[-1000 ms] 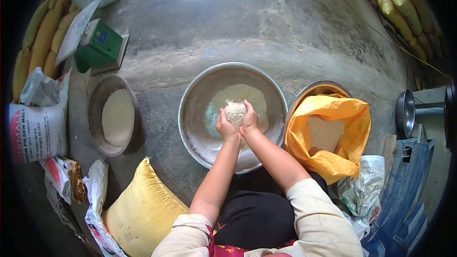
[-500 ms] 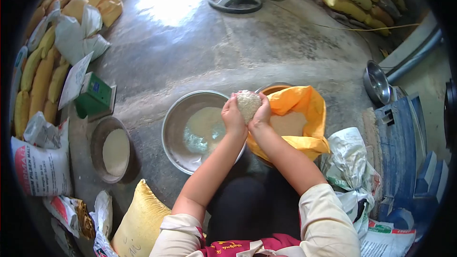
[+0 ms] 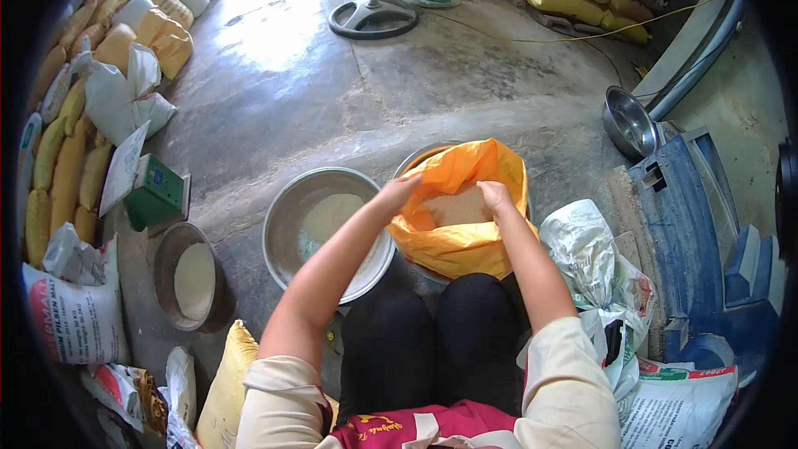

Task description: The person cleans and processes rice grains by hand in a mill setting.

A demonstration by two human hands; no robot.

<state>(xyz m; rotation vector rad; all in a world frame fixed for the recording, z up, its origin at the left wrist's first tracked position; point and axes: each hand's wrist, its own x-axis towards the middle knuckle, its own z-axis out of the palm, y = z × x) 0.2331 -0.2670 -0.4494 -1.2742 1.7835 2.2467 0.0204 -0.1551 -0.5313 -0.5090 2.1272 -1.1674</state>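
An orange woven bag point(image 3: 453, 256) stands with its mouth wide apart, light brown grain point(image 3: 465, 206) inside. My left hand point(image 3: 402, 191) is closed at the bag's left rim, its fingertips partly hidden. At the right side of the mouth, my right hand point(image 3: 496, 197) has its fingers curled against the bag's edge, above the grain. Left of the bag sits a wide metal basin point(image 3: 277, 241) with pale grain point(image 3: 328, 220) and cloudy liquid in the bottom. My left forearm crosses over this basin. Behind the bag shows the rim of another round vessel point(image 3: 416, 160).
A dark bowl of pale grain point(image 3: 196, 283) stands to the left, near a green scale point(image 3: 158, 191). Stuffed sacks point(image 3: 71, 158) line the left side. White plastic bags point(image 3: 582, 241) and blue machinery point(image 3: 694, 241) are at my right. A fan base point(image 3: 374, 19) stands ahead.
My hands were cupped together around pale grain between basin and bag. They are now apart at the bag's mouth, without that grain. The view has shifted slightly.
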